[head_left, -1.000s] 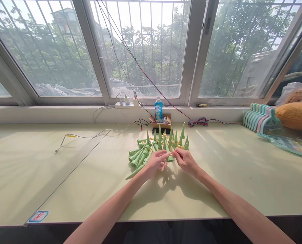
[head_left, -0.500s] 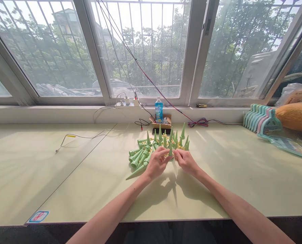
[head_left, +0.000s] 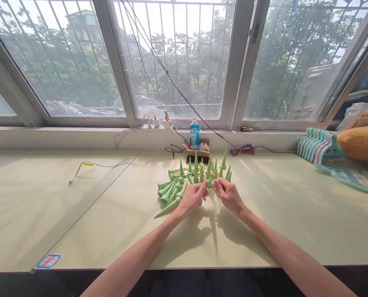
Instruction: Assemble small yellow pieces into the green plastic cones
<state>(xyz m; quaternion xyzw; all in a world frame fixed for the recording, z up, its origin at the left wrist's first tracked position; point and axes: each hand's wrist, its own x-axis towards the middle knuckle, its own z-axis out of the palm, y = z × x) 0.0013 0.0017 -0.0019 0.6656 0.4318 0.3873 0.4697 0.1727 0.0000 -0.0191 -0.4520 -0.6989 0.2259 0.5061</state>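
Observation:
My left hand [head_left: 195, 197] is closed, its thumb pressed against the fingers. Anything in that pinch is hidden. Just beyond the thumb shows part of a green plastic spike [head_left: 210, 184]; whether the hand touches it I cannot tell. Opposite, a little apart, my right hand [head_left: 231, 196] pinches a small yellow piece [head_left: 215, 187], mostly covered by the fingers. Several green spikes stand upright behind the hands, among them a tall one [head_left: 196, 165]. Left of my left hand, more green spikes [head_left: 171, 190] with ribbed caps lie in a pile. Little yellow parts are scattered among them.
A blue bottle [head_left: 194, 135] stands in a small cardboard box [head_left: 206, 147] by the sill, a dark phone [head_left: 198, 159] before it. Cables [head_left: 242, 149] lie along the back. Pastel dustpan-like items [head_left: 321, 146] stand far right; a thin cable [head_left: 100, 166] lies left.
My left fingers have shifted from around the upright green spike into a tighter pinch in front of it. My right hand stays almost in place. The view has shifted slightly.

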